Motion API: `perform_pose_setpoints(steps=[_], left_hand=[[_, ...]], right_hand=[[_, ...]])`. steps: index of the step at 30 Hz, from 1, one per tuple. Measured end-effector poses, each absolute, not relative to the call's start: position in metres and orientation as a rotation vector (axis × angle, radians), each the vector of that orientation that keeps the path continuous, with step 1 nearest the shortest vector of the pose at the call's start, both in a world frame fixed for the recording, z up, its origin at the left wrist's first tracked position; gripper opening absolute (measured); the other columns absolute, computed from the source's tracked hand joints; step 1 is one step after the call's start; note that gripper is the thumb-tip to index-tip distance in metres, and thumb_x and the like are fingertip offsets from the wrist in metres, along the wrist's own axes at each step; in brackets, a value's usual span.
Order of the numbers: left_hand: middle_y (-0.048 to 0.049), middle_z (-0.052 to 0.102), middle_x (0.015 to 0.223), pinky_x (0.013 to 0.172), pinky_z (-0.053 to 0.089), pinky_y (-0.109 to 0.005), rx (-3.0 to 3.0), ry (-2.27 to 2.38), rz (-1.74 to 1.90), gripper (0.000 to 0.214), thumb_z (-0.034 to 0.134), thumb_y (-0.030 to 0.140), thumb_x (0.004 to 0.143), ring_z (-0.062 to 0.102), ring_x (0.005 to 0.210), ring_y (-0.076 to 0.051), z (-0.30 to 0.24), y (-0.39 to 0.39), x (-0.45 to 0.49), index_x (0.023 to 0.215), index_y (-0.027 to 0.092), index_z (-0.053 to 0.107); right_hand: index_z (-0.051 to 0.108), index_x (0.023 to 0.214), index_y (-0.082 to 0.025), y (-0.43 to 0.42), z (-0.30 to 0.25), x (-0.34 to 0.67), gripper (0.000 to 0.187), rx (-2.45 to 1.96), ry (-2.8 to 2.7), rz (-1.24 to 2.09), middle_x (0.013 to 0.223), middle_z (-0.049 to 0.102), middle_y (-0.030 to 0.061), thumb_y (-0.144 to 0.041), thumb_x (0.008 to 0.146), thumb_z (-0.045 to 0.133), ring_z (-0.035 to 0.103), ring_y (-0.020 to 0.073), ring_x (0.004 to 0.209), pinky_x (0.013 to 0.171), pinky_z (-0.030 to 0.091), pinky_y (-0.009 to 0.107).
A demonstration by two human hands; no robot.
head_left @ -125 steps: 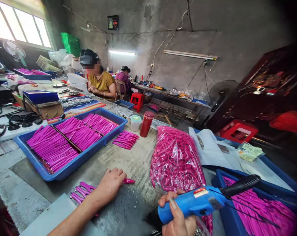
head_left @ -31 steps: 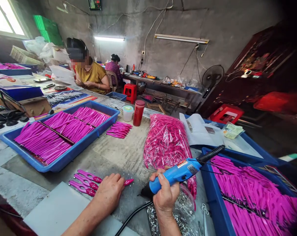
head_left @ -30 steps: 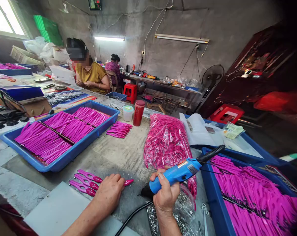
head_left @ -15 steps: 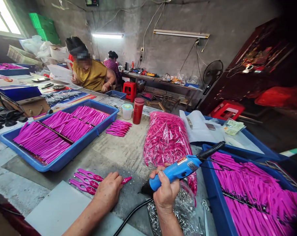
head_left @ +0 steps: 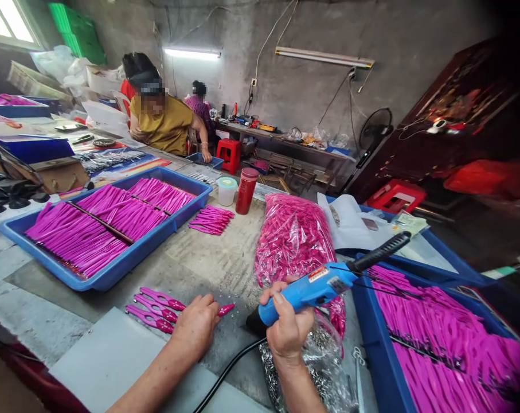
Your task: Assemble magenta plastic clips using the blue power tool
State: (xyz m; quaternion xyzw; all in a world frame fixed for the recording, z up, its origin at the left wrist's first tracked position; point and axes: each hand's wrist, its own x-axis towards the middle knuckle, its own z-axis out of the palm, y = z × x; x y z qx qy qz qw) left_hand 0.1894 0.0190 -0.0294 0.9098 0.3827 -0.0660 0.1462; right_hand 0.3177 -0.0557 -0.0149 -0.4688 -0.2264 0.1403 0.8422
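Note:
My right hand [head_left: 289,327] is wrapped around a blue electric screwdriver [head_left: 307,292], held at a slant over the table. Its black lower end points down to the left and a black cord [head_left: 231,367] runs off toward me. With curled fingers, my left hand [head_left: 197,324] presses on a pink plastic piece [head_left: 226,310] whose pointed tip sticks out on the right. Just left of that hand lie several pink slotted pieces [head_left: 156,310], side by side. Tiny metal rings are scattered near the fingertips. A clear bag of small metal parts [head_left: 317,367] sits beneath my right wrist.
Blue trays of pink pieces stand left [head_left: 85,284] and right [head_left: 371,355]. Behind my hands are a bulging bag of pink parts [head_left: 294,241], a red cup [head_left: 246,192], a white tub [head_left: 226,194] and a small pink pile [head_left: 211,220]. A co-worker [head_left: 163,123] sits across the table.
The view has shifted slightly. The screwdriver's rear end has swung a little up and right. Across the table, the co-worker's hand has reached down into a small blue tray. My left hand stays on the pink piece.

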Motion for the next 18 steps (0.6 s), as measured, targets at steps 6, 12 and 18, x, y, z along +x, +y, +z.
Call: perform_pose_setpoints(steps=[6, 12, 18], left_hand=[[-0.0056, 0.059, 0.091, 0.076, 0.042, -0.031, 2.627, 1.086, -0.177, 0.024, 0.039, 0.016, 0.087, 0.053, 0.091, -0.021, -0.032, 0.017, 0.189, 0.083, 0.018, 0.062], [-0.0053, 0.059, 0.088, 0.074, 0.043, -0.031, 2.634, 1.06, -0.139, 0.026, 0.037, 0.012, 0.086, 0.053, 0.089, -0.02, -0.037, 0.015, 0.187, 0.083, 0.018, 0.062], [-0.0053, 0.058, 0.085, 0.072, 0.044, -0.031, 2.653, 1.029, -0.074, 0.027, 0.036, 0.011, 0.086, 0.052, 0.087, -0.02, -0.044, 0.015, 0.186, 0.082, 0.018, 0.062]], right_hand=[[0.043, 0.096, -0.019, -0.039, -0.008, 0.303, 0.033, -0.985, -0.588, 0.323, 0.066, 0.053, -0.005, -0.026, 0.069, 0.062, 0.054, 0.0108, 0.048, 0.05, 0.043, 0.025], [0.043, 0.096, -0.019, -0.027, -0.002, 0.292, 0.033, -0.982, -0.63, 0.359, 0.066, 0.053, -0.005, -0.023, 0.068, 0.062, 0.053, 0.0105, 0.047, 0.049, 0.044, 0.026], [0.045, 0.093, -0.018, -0.022, -0.003, 0.291, 0.03, -1.0, -0.656, 0.351, 0.066, 0.053, -0.0041, -0.022, 0.069, 0.061, 0.054, 0.0112, 0.048, 0.049, 0.044, 0.027]])
